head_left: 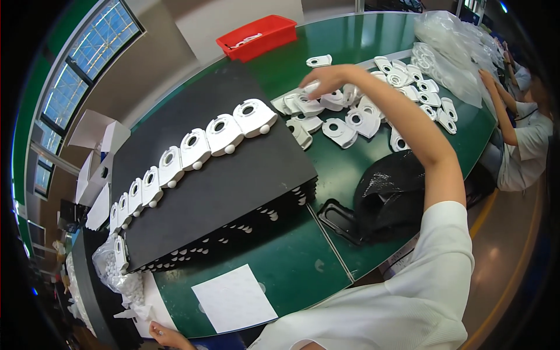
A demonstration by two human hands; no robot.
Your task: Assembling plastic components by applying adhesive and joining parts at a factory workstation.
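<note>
My right hand (326, 79) is stretched far out over the green table (291, 262), reaching into a loose pile of white parts (344, 114) near the far side. The fingers curl down onto one part at the near-left edge of that pile; I see them touching it, but I cannot tell whether they have closed round it or only rest on top. The pile lies just right of the black board (233, 181), between it and a second spread of the same white parts (420, 87) further right. One single part (319, 60) lies apart, beyond my hand.

On the black board a row of white parts (192, 149) runs in a line from its far corner down to its left end, each with a round hole and a small white ball beside it. The board tops a stack of like boards with more parts showing between the layers.

My left hand (166, 335) is low at the near edge, fingers spread and loosely open on a white sheet (153, 303), holding nothing that I can see. A square white paper (233, 297) lies just right of it. A bag of small white balls (116, 274) sits at the board's near-left end.

Right of the stack are a black tray (338, 219) and a black bag (391, 195), touching. A red bin (256, 36) stands at the far edge. Another person (519, 140) works at the right end, beside clear bags (455, 46).
</note>
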